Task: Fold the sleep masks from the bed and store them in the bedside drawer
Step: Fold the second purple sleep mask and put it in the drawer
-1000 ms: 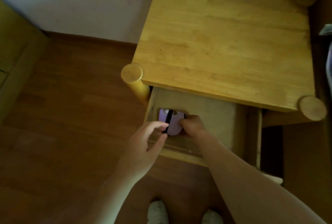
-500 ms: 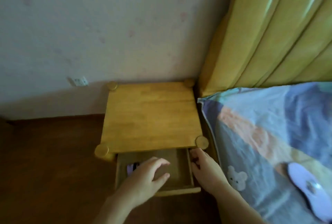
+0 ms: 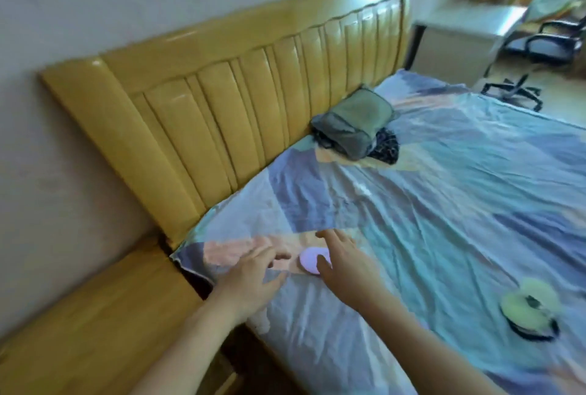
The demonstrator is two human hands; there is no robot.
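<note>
A lilac sleep mask (image 3: 309,260) lies on the patterned bed sheet (image 3: 444,204) near the bed's left corner. My right hand (image 3: 344,263) hovers over it with fingers spread, covering its right part. My left hand (image 3: 250,280) is just left of the mask, fingers apart, holding nothing. A pale green sleep mask (image 3: 528,306) with a black strap lies further right on the sheet. The wooden bedside table (image 3: 95,315) shows at the lower left; its drawer is out of view.
A yellow padded headboard (image 3: 237,103) runs along the wall. A folded grey-green cloth pile (image 3: 355,123) sits by the headboard. A white desk (image 3: 459,39) and a black office chair (image 3: 545,46) stand at the far right.
The view swung from the open drawer to the bed. Both hands left the drawer, where a folded lilac mask stayed, and now reach over another lilac mask on the sheet.
</note>
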